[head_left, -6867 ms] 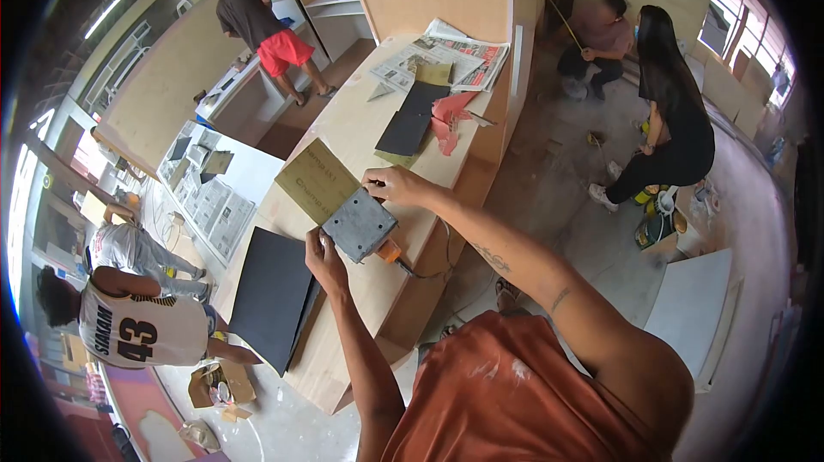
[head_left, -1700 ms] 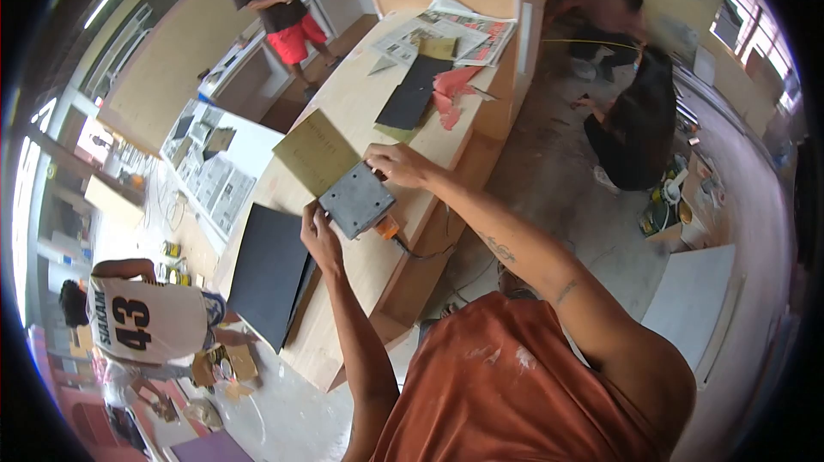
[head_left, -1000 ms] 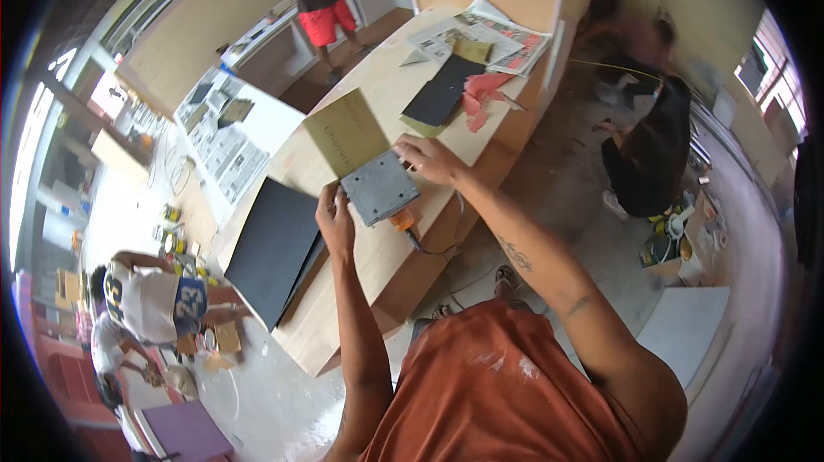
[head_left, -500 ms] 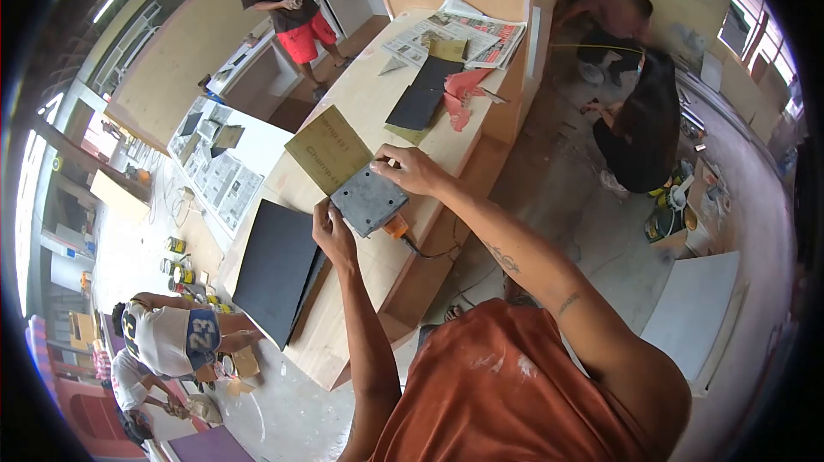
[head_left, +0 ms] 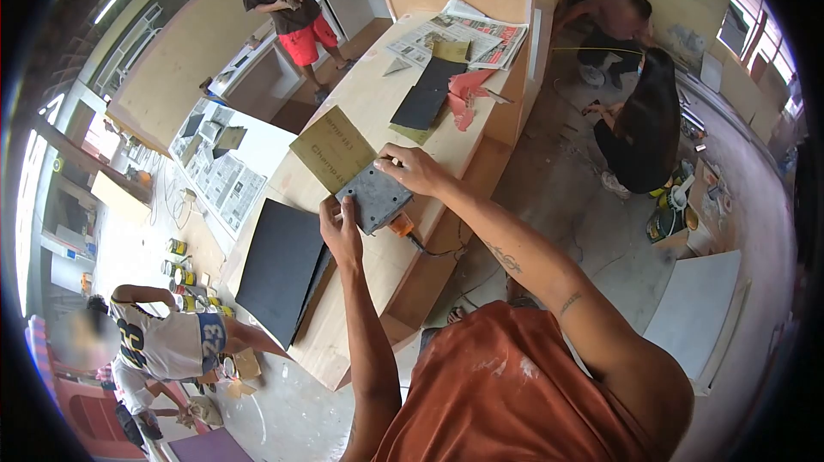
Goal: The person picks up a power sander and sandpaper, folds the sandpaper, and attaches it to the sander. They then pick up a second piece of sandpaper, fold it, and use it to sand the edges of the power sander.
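Note:
A grey sander pad (head_left: 374, 199) with small holes faces up above the wooden bench (head_left: 360, 286); part of its orange body (head_left: 401, 223) and a dark cord show beneath. My left hand (head_left: 342, 230) grips its lower left edge, the thumb on the grey face. At the top edge, my right hand (head_left: 407, 168) pinches the pad and the corner of a tan sandpaper sheet (head_left: 332, 149) with printed backing. This sheet extends up and left from the pad. Black sandpaper sheets (head_left: 279, 273) lie on the bench left of my left hand.
Newspapers (head_left: 463, 37), dark sandpaper pieces (head_left: 421, 102) and torn red paper (head_left: 468, 97) lie farther up the bench. A person in red shorts (head_left: 287, 7) stands beyond. Other people are crouched at the right and bent over at the lower left, near paint cans (head_left: 178, 261).
The pad and sheet have shifted slightly right in view. My left thumb now lies over the pad's face. The person in white at lower left has moved.

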Motion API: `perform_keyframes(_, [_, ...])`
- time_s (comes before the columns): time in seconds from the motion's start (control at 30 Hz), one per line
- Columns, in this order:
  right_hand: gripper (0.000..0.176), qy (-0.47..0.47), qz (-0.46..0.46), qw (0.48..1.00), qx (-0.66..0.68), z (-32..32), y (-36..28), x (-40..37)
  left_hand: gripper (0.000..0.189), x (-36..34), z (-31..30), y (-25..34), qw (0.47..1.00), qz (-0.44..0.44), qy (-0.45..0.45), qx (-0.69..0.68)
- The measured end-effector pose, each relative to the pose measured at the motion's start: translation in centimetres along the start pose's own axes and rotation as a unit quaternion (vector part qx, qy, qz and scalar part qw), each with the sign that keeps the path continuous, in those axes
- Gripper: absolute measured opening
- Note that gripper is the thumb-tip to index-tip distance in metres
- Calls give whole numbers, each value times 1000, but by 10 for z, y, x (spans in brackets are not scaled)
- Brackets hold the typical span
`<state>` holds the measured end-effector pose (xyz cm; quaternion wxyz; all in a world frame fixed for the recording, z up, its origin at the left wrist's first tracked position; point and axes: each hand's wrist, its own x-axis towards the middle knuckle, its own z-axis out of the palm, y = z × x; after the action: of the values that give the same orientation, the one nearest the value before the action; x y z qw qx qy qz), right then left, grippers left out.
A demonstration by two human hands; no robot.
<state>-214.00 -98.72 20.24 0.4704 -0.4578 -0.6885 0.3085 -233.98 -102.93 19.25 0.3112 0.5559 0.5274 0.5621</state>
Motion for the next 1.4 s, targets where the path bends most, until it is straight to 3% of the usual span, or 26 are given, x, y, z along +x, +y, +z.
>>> perform_keyframes(0.1, [27, 12, 2, 1000, 1, 5, -1, 1, 30, 3, 4, -3, 999, 42, 27, 11])
perform_keyframes(0.3, [27, 17, 3, 1000, -6, 5, 0, 1, 29, 2, 6, 7, 999, 5, 21, 36])
perform_keyframes(0.53, [28, -3, 24, 1000, 19, 1, -4, 2, 31, 6, 8, 6, 998, 25, 15, 55])
perform_keyframes(0.9, [30, -20, 0, 999, 28, 4, -1, 10, 34, 10, 1, 12, 989, -22, -35, 144])
perform_keyframes(1.13, [30, -35, 61, 997, 26, 0, 2, 6, 35, 7, 6, 5, 991, -52, -30, 116])
perform_keyframes(1.2, [29, -48, 62, 996, 39, -3, 11, 7, 36, 7, 9, 0, 997, -21, -31, 64])
perform_keyframes(1.23, [28, -67, 46, 996, 48, -5, 16, 10, 37, 11, 3, 0, 992, -87, -71, 61])
perform_keyframes(1.27, [27, -86, 30, 994, 56, -8, 22, 14, 37, 14, 3, 0, 992, -85, -71, 61])
perform_keyframes(1.3, [29, -152, 103, 981, 57, -14, 24, 22, 37, 17, 3, -5, 986, -105, -91, -90])
perform_keyframes(1.33, [29, -151, 102, 982, 56, -13, 25, 24, 39, 21, 3, -10, 957, -124, -110, -239])
perform_keyframes(1.37, [35, -111, 78, 987, 83, -10, 26, 25, 43, 27, 2, -14, 901, -138, -187, -365])
perform_keyframes(1.4, [44, -70, 55, 990, 109, -9, 22, 27, 43, 28, 1, -15, 902, -137, -188, -365])
